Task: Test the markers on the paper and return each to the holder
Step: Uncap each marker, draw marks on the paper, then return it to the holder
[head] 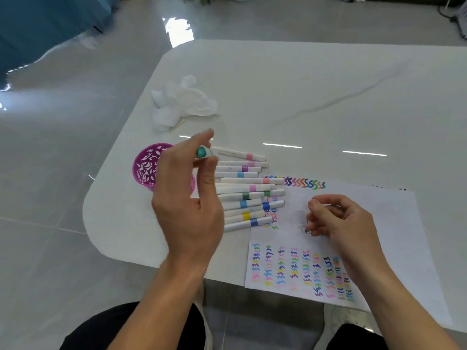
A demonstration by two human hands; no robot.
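**Glossy worktop (328, 84), three ways to slip**

On the paper (394, 223) the right hand (338, 221) curls its grip round a mostly hidden marker (331, 205), low over the sheet. The left hand (187, 210) pinches a teal cap (202, 152) aloft, just beside the purple holder (146, 168). A slack pinch could drop the cap among the lying markers (242, 195). A dragged wrist might smear the squiggles (293, 269). The tip, if bare, may stain the worktop.
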